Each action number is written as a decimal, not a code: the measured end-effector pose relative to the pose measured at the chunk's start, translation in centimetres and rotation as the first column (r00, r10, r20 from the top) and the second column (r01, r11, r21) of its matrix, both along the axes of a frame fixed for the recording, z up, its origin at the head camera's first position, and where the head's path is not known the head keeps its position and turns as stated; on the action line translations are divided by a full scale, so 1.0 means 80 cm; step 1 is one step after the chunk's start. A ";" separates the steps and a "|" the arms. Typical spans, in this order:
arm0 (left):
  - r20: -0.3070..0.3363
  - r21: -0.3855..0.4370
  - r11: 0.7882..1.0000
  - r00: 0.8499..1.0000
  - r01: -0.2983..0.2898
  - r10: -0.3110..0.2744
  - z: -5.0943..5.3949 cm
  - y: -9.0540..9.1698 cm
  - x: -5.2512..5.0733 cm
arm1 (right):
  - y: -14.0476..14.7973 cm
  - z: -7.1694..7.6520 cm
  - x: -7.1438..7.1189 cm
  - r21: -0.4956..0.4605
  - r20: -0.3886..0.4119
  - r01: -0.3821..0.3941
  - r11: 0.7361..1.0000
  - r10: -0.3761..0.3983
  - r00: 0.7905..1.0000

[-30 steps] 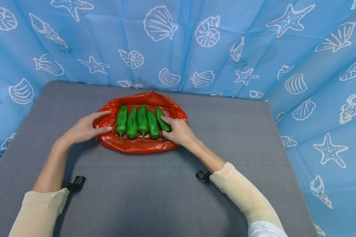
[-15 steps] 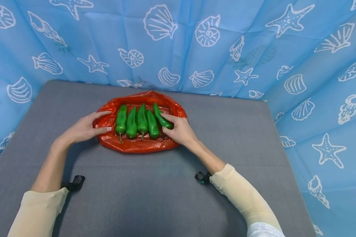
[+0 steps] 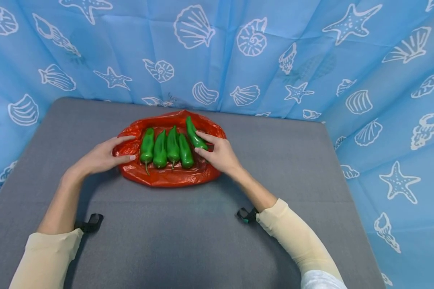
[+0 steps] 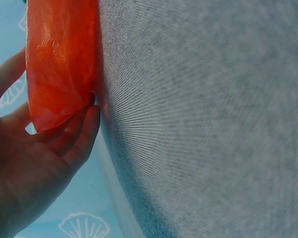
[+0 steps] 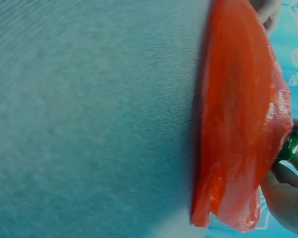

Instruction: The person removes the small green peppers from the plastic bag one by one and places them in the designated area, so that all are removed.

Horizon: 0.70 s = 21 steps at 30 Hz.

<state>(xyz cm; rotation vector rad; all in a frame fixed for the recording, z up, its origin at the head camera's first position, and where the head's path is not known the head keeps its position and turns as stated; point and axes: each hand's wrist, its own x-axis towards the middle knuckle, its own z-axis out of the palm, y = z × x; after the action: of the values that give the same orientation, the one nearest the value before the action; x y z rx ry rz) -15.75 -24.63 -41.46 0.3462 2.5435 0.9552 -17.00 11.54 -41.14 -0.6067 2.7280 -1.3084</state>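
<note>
Several green peppers lie side by side in a red plastic bag (image 3: pixel 159 181), whose rim is spread open around them. My right hand (image 3: pixel 222 157) pinches the rightmost pepper (image 3: pixel 191 130) between thumb and fingers; its tip points up and away over the bag's far side. In the right wrist view a bit of that pepper (image 5: pixel 288 148) shows between the fingertips above the bag's rim. My left hand (image 3: pixel 97 157) is at the bag's left end, thumb and fingers spread, and in the left wrist view its fingers touch the red plastic (image 4: pixel 59 59).
A grey table (image 3: pixel 173 233) carries the bag near its far edge. Behind and to the right hangs a blue curtain (image 3: pixel 224 48) with white shells and starfish. Black devices are strapped at both wrists.
The rightmost pepper has been raised and shifted toward the far side of the bag by my right hand, away from the others. My left hand has stayed in place.
</note>
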 end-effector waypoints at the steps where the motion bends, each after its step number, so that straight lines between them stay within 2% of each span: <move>1: 0.001 -0.001 1.000 1.000 -0.001 0.001 0.000 0.000 0.000 | 0.000 0.002 0.000 -0.005 0.001 0.006 1.000 -0.006 1.000; 11: 0.011 0.010 1.000 1.000 -0.009 0.009 -0.002 -0.001 0.001 | 0.017 0.012 0.003 -0.061 0.009 0.051 0.997 -0.050 0.999; 21: -0.025 0.020 1.000 1.000 -0.003 0.004 -0.004 -0.005 -0.001 | 0.051 0.018 0.006 -0.165 0.085 0.117 0.979 -0.104 0.991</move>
<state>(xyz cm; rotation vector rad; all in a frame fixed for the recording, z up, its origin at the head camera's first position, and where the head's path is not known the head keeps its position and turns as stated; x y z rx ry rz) -15.83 -25.01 -41.79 0.3616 2.5593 0.9847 -16.50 15.66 -39.73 -0.4113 2.6424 -1.5678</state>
